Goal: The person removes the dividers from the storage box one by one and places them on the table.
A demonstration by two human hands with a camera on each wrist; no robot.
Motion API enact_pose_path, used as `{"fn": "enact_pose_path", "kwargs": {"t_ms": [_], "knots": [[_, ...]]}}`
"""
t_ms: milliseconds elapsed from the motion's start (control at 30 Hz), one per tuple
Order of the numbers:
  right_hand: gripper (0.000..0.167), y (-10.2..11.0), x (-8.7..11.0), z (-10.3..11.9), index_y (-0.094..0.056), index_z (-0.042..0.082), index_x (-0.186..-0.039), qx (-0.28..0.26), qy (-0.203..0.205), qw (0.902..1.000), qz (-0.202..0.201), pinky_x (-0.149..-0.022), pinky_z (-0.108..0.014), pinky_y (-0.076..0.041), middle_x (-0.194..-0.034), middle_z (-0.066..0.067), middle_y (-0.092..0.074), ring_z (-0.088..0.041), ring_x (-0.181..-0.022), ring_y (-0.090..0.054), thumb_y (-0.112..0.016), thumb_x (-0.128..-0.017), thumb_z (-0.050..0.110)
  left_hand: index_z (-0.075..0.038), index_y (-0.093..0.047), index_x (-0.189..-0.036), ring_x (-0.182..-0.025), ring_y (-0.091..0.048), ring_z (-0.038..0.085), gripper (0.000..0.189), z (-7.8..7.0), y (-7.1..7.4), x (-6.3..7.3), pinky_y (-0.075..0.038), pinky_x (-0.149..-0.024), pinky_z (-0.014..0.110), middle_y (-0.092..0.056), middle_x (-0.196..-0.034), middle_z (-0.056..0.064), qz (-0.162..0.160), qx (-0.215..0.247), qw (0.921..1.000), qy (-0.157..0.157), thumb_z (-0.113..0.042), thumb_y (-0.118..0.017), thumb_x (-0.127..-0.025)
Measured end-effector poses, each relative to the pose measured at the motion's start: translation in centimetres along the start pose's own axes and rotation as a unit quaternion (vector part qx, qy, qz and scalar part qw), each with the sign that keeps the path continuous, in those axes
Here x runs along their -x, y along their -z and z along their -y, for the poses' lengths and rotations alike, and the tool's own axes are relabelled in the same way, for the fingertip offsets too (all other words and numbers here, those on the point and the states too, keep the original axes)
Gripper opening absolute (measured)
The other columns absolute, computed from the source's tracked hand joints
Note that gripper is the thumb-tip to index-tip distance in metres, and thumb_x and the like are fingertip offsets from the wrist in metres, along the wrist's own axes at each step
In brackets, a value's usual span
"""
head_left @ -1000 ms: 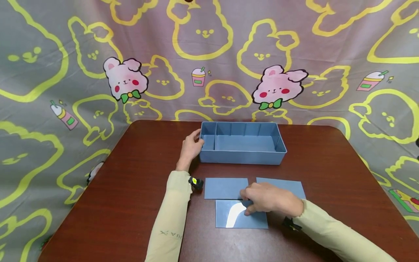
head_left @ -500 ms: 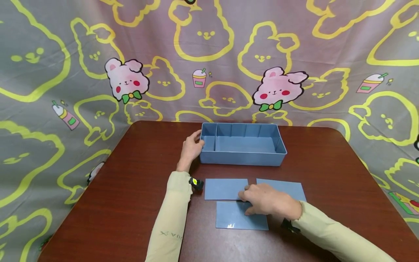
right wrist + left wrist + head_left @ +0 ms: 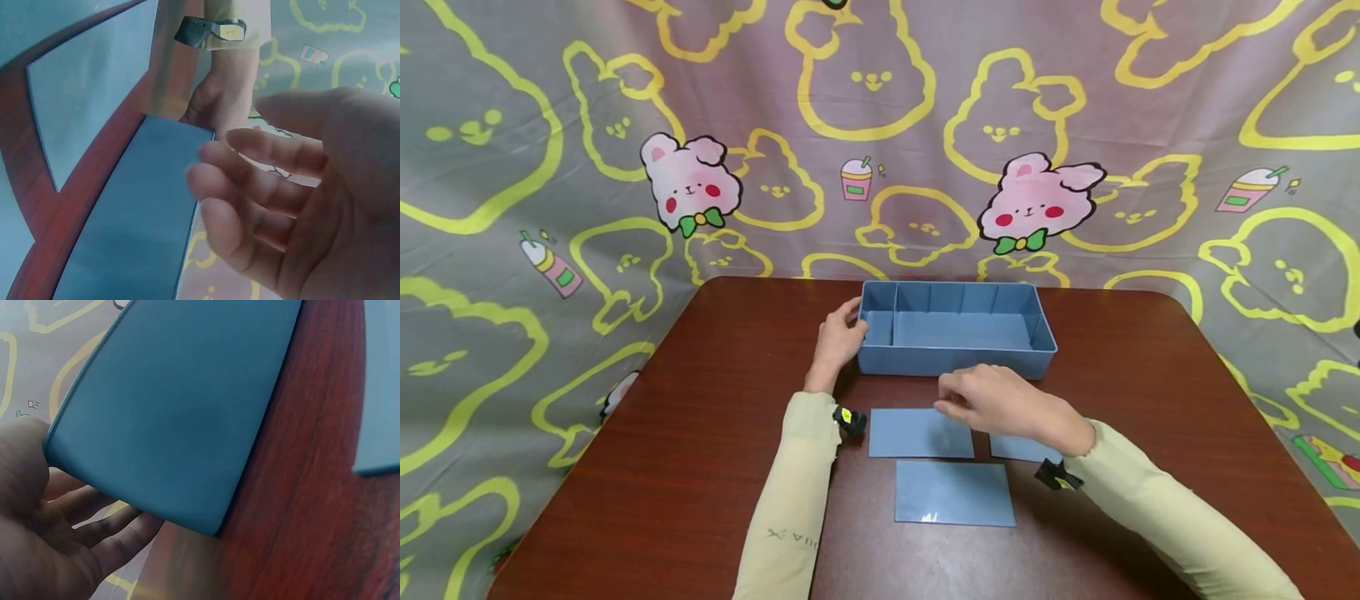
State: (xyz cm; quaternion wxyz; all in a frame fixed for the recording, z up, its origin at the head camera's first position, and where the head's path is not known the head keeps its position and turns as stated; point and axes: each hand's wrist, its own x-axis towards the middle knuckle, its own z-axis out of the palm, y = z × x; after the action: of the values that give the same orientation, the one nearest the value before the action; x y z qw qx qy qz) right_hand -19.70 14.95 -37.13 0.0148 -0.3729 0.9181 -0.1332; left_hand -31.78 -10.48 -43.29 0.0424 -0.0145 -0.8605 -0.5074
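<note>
A long blue storage box (image 3: 955, 361) with a divider near its left end stands on the table. My left hand (image 3: 838, 335) grips its left end. In the left wrist view the thumb side of that hand (image 3: 62, 537) is at the rim corner, with the fingers along the end wall. Over the flat blue panels, just in front of the box, hovers my right hand (image 3: 1003, 404). Its fingers (image 3: 222, 222) are loosely bent and hold nothing in the right wrist view. Panels lie at the left (image 3: 917, 433), at the right (image 3: 1018, 447), partly hidden by my right hand, and nearest me (image 3: 955, 496).
A dark red-brown wooden table (image 3: 730, 350) carries everything. Behind it hangs a grey curtain (image 3: 925, 167) with yellow cartoon outlines. Each wrist wears a small black camera, such as the left one (image 3: 849, 419).
My right hand has lifted off the nearest panel and moved forward toward the box, uncovering that panel. The left hand has stayed on the box's end.
</note>
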Motion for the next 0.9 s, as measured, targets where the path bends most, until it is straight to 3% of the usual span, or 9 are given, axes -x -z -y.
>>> {"fn": "enact_pose_path", "kwargs": {"t_ms": [167,500,633,900], "knots": [[0.016,0.3,-0.8,0.1,-0.059,0.021,-0.08,-0.009,0.0,0.999,-0.044,-0.049,-0.02,-0.035,-0.062,0.013,-0.047,-0.001,-0.052,-0.04,-0.064,-0.094,0.026,-0.021,-0.046,-0.148,-0.058,-0.049,0.019,0.055,0.0,0.0,0.0,-0.039,-0.063,0.031,-0.057,-0.142,0.01,-0.003,-0.004,1.0,0.0,-0.02,-0.051,-0.094],[0.014,0.3,-2.7,0.1,-0.063,0.017,-0.08,-0.026,-0.005,0.9918,-0.125,-0.047,-0.021,-0.033,-0.058,0.01,-0.047,-0.002,-0.047,-0.038,-0.063,-0.094,0.018,-0.021,-0.046,-0.148,-0.093,-0.063,0.024,0.054,0.0,-0.1,-0.1,-0.043,-0.076,0.034,-0.058,-0.141,0.008,-0.005,-0.009,0.9999,0.005,-0.02,-0.051,-0.094],[0.017,0.4,-3.4,-0.1,-0.06,0.016,-0.077,-0.034,-0.004,0.9883,-0.148,-0.049,-0.022,-0.031,-0.058,0.008,-0.045,-0.004,-0.048,-0.036,-0.061,-0.095,0.017,-0.022,-0.046,-0.148,-0.09,-0.062,0.023,0.053,0.1,-0.1,-0.2,-0.043,-0.077,0.033,-0.057,-0.142,0.009,-0.007,-0.008,0.9999,0.008,-0.02,-0.051,-0.095],[0.02,-0.2,-4.7,-0.7,-0.06,0.019,-0.078,-0.051,-0.032,0.9858,-0.157,-0.052,-0.025,-0.036,-0.062,0.007,-0.046,-0.007,-0.052,-0.041,-0.056,-0.097,0.02,-0.023,-0.047,-0.147,-0.063,-0.052,0.017,0.053,0.0,-0.2,-0.1,-0.041,-0.066,0.03,-0.057,-0.142,0.009,-0.005,-0.008,0.9999,0.005,-0.019,-0.051,-0.095]]}}
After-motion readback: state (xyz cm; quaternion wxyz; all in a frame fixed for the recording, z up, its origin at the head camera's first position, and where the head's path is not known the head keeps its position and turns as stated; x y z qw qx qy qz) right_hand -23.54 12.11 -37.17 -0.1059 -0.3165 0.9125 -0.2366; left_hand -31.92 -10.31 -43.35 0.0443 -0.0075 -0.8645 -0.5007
